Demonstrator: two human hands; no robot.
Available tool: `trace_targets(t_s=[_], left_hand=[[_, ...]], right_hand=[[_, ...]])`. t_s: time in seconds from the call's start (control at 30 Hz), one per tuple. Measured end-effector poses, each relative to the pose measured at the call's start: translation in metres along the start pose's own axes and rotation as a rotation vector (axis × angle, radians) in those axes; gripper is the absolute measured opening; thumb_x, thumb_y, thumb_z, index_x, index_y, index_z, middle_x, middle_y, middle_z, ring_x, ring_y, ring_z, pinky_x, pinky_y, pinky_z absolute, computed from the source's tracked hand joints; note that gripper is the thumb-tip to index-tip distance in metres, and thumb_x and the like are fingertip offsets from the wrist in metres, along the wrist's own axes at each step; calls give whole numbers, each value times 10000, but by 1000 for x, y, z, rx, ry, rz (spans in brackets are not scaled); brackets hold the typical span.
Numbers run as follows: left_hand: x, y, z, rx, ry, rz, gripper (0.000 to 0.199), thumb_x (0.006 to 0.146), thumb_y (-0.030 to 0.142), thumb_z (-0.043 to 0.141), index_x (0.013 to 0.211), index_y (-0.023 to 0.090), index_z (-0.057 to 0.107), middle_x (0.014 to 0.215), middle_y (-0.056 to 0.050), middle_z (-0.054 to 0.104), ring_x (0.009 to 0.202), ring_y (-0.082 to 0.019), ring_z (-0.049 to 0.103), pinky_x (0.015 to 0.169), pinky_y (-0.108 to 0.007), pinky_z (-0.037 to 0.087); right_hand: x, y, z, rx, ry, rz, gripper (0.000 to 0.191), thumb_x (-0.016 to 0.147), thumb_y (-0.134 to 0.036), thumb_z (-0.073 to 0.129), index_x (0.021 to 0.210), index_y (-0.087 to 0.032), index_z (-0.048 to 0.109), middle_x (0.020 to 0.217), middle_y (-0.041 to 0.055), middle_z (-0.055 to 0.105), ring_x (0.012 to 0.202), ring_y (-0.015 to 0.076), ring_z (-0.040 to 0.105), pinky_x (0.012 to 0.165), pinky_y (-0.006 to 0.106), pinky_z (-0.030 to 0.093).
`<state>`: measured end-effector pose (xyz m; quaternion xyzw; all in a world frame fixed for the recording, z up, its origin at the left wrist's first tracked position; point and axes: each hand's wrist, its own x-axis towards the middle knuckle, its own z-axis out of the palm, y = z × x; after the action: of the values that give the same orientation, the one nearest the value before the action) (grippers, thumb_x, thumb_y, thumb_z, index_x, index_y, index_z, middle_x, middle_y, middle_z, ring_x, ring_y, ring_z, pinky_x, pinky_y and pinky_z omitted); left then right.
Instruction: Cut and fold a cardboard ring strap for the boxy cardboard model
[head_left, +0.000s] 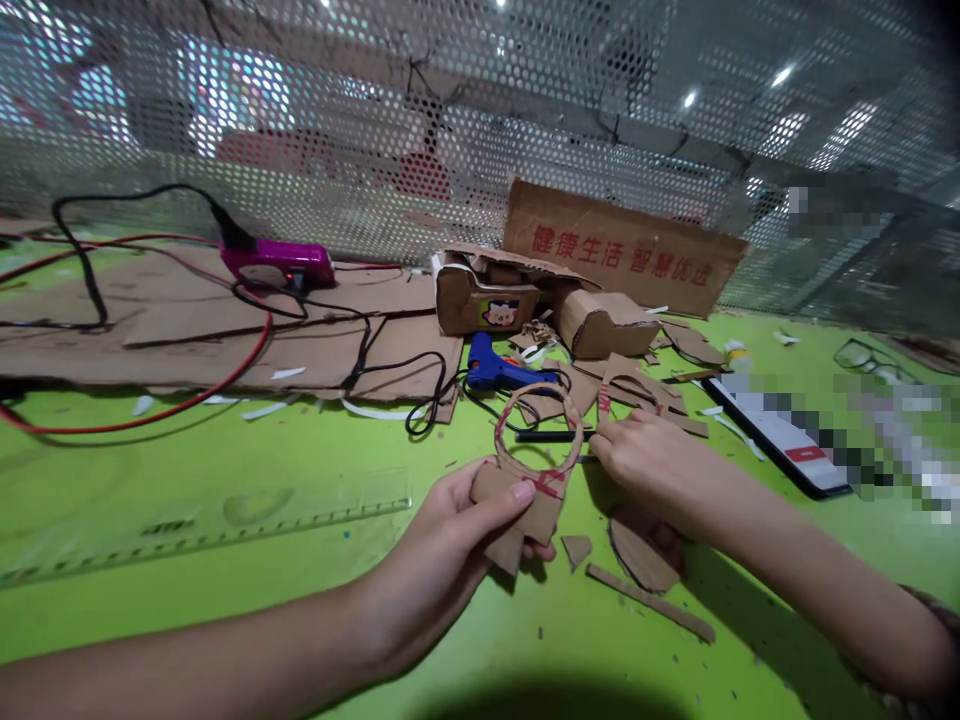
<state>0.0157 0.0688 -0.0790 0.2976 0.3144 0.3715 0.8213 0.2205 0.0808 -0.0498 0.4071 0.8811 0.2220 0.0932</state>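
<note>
A brown ring-topped cardboard piece is pinched, presumably for steadiness, by the left hand; the right hand grip is unclear.

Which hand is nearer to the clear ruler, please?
Left. The left hand holds a ringed cardboard piece just right of the clear ruler; the right hand is farther off, to the right of that piece.

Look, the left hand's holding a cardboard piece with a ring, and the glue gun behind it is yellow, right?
Not quite: the glue gun is blue, as the head view shows. It lies behind the ringed cardboard piece in the left hand.
</note>
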Motion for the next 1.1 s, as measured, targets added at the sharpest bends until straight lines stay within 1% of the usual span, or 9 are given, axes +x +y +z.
trace_targets(t_s=[0.17,0.37,0.47,0.53,0.6,0.67,0.77,0.93,1.1], left_hand=[[-1,0,0,10,6,-15,230,659,280,796,713,137,625,637,2,640,577,-111,586,559,-208,490],[-1,-1,-2,-25,-38,-19,257,625,294,822,718,128,649,637,-5,670,563,-109,609,548,-195,474],[0,-1,-3,-36,-70,-40,217,659,278,803,707,114,670,647,-18,688,580,-96,617,584,-181,471],[0,-1,-4,-52,-78,-62,209,661,268,804,711,110,677,665,-22,696,602,-96,622,613,-183,477],[0,0,-5,-74,-98,-73,210,661,264,807,731,112,680,687,-24,699,631,-103,628,639,-191,480],[0,0,-5,-86,-144,-75,210,671,263,800,749,108,681,699,-32,698,652,-111,626,660,-200,479],[1,0,-4,-79,-198,-81,206,684,262,790,753,103,679,710,-43,691,657,-116,612,667,-212,472],[0,2,-4,-42,-229,-79,211,689,281,780,715,103,669,677,-45,673,632,-122,598,654,-222,469],[-1,0,-4,-34,-230,-88,222,677,283,785,748,101,681,714,-65,692,629,-129,611,656,-238,485]], right_hand=[[6,-2,2,-2,-4,19,235,661,77,545,719,-125,650,634,49,665,528,167,610,517,288,417],[-10,4,2,42,136,121,182,707,3,556,634,-162,581,598,40,629,549,190,596,524,316,445],[-28,-2,-10,130,341,168,139,775,-39,548,723,-163,581,684,61,654,622,185,613,561,314,479],[-39,-14,-20,244,583,176,135,805,-41,562,847,-164,600,772,83,680,710,190,633,641,326,494],[-45,-28,-27,327,682,128,192,800,-46,584,950,-165,605,800,79,688,743,198,640,674,343,487],[-47,-40,-29,348,639,65,241,810,-54,563,1032,-143,595,836,87,702,820,225,651,716,370,480],[-47,-50,-24,343,569,54,278,826,-47,510,1084,-128,576,886,100,718,890,245,655,738,389,482],[-48,-51,-16,375,600,57,325,839,-61,442,1132,-121,570,961,118,714,924,257,649,730,404,492],[-50,-52,-13,395,555,61,371,835,-71,450,1183,-152,547,971,101,719,921,252,656,717,394,519]])
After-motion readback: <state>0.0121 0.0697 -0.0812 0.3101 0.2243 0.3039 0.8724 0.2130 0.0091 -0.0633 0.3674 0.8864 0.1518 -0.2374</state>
